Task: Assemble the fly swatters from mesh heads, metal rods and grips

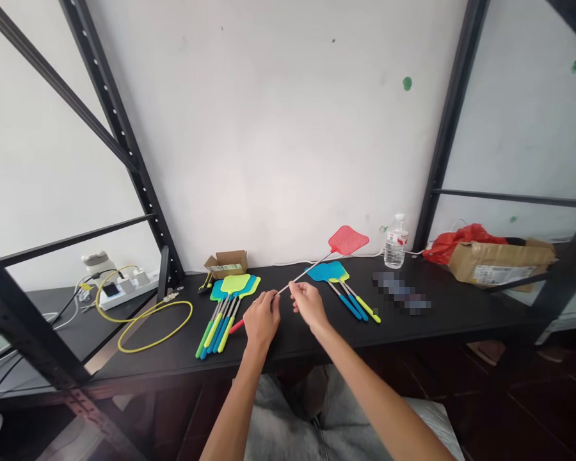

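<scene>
A red fly swatter (348,241) slants across the middle of the black shelf, its head up to the right and its red handle low on the left. My left hand (262,318) is closed round it near the handle. Farther up, my right hand (307,301) pinches its thin metal rod. Left of my hands lies a fanned group of several green, blue and yellow fly swatters (235,283). To the right rests a smaller group of blue and yellow-green fly swatters (327,271), handles toward me.
A small open cardboard box (227,261) stands at the back. A water bottle (395,242) stands right, near a blurred patch (401,293) and a larger carton (502,261) with a red bag (465,240). Left are a looped yellow cable (191,315), a power strip (127,289) and black rack posts (139,173).
</scene>
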A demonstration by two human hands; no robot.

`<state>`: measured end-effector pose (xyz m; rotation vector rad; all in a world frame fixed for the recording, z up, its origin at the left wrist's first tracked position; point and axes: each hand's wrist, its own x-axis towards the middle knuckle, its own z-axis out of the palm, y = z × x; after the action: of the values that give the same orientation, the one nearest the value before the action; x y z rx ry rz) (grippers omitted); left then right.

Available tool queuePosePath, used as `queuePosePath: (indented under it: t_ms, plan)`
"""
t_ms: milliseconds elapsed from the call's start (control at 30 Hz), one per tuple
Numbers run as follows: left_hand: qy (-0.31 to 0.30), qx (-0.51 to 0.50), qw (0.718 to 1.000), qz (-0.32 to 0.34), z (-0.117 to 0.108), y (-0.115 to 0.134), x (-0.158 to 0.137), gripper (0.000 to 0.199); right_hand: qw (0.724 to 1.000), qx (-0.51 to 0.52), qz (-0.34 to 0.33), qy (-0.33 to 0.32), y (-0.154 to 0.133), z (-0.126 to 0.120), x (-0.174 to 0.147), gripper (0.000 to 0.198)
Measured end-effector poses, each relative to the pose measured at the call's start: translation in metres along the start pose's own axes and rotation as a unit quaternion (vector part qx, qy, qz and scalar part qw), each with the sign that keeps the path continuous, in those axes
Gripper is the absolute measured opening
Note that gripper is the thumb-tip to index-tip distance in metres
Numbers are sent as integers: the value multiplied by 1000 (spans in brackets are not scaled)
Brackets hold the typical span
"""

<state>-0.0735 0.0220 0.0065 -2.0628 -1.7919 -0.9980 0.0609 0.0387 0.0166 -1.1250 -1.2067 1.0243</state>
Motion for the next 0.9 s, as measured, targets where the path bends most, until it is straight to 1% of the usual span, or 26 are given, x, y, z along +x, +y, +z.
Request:
queuePosePath:
  t_ms: [67, 100, 167, 200, 267, 400, 500, 700, 900]
  plan:
    - [17, -8, 999, 26, 2, 0, -1, 36, 999, 20, 22, -30, 5, -2, 7, 46]
    - [14, -9, 999, 38, 3, 0, -2, 37, 998, 33, 16, -50, 9, -3, 10, 46]
    - [-1, -10, 998, 58, 4, 0, -3, 37, 995, 59, -24, -77, 17, -2, 15, 44]
    - [-9, -10, 998, 63, 5, -1, -3, 38, 994, 70, -39, -76, 21, 0, 17, 44]
    - [-21, -9, 998, 67, 7, -1, -2, 38, 993, 99, -40, -57, 29, 3, 20, 45]
    - [-25, 2, 997, 67, 9, -1, 0, 39, 986, 165, -2, -7, 34, 1, 31, 46]
    - [-20, 2, 997, 70, 8, -1, 0, 39, 981, 187, 9, 43, 32, -13, 41, 46]
    - [-18, -20, 996, 80, 8, -1, 0, 39, 978, 196, -10, 75, 26, -45, 53, 44]
    - [-22, -45, 995, 88, 7, -1, 0, 40, 972, 214, -30, 95, 23, -56, 55, 46]
